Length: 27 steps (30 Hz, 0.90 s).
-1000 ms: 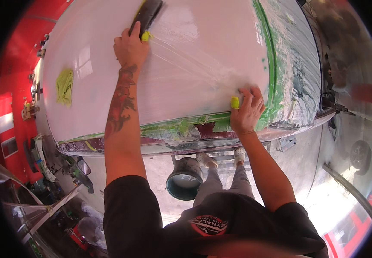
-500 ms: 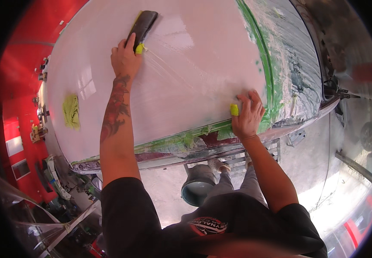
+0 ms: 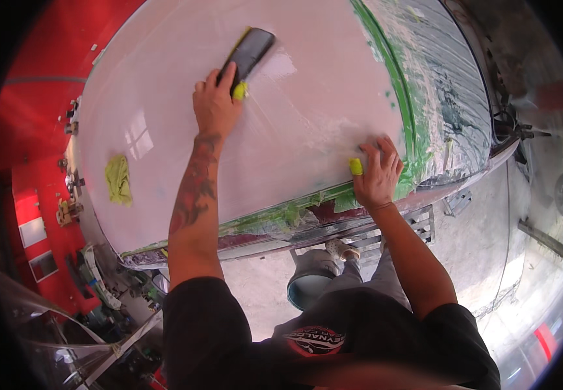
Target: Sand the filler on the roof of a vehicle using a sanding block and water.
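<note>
A: Left hand (image 3: pixel 215 107) pinches the block (image 3: pixel 249 53), top centre, on the pale panel (image 3: pixel 164 123).
B: Right hand (image 3: pixel 378 174) lies spread, lower right. It could tear the green tape (image 3: pixel 404 110) (already ragged).

No packages, signs or screens visible. One item noted: a round red-and-white printed emblem (image 3: pixel 316 340) on the person's black shirt, at lower frame centre.

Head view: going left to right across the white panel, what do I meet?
Yellow-green rag → left hand on the dark sanding block → right hand with a small yellow piece → green masking tape → clear plastic sheeting.
</note>
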{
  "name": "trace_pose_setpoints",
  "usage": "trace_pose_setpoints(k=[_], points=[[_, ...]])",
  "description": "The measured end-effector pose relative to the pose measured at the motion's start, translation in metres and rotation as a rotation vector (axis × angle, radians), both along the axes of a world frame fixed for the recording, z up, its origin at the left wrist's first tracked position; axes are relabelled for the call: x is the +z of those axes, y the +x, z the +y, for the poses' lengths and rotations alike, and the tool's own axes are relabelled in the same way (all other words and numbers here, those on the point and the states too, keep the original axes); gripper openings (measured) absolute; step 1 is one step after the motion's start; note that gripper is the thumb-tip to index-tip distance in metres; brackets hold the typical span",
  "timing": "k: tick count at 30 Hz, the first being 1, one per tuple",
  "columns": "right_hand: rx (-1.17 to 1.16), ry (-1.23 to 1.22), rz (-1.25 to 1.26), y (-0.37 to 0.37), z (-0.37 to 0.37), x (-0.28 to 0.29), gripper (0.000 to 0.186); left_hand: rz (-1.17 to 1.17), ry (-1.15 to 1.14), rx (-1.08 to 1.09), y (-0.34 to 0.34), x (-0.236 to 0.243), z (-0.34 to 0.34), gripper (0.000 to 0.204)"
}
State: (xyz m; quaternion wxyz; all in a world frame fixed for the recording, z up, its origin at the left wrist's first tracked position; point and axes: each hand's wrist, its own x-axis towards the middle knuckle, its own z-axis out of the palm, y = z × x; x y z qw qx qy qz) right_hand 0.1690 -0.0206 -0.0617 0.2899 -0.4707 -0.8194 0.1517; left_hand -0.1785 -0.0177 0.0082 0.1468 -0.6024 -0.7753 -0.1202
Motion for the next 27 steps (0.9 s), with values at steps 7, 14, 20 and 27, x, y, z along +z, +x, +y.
trace_pose_setpoints(k=[7,14,20,27], points=[[-0.011,-0.014,-0.02,0.007,0.007,-0.004,0.038,-0.128,-0.045,0.146,0.085,-0.016,0.02,0.058],[-0.015,-0.006,-0.02,0.009,0.004,-0.002,0.036,-0.062,-0.058,-0.232,0.074,-0.015,0.006,0.064],[0.016,-0.022,0.002,0.0,0.002,0.0,0.036,-0.052,-0.029,0.295,0.001,-0.002,0.059,0.048],[-0.018,-0.033,-0.047,0.013,0.006,-0.005,0.035,-0.114,-0.103,-0.3,0.11,-0.023,-0.039,0.069]])
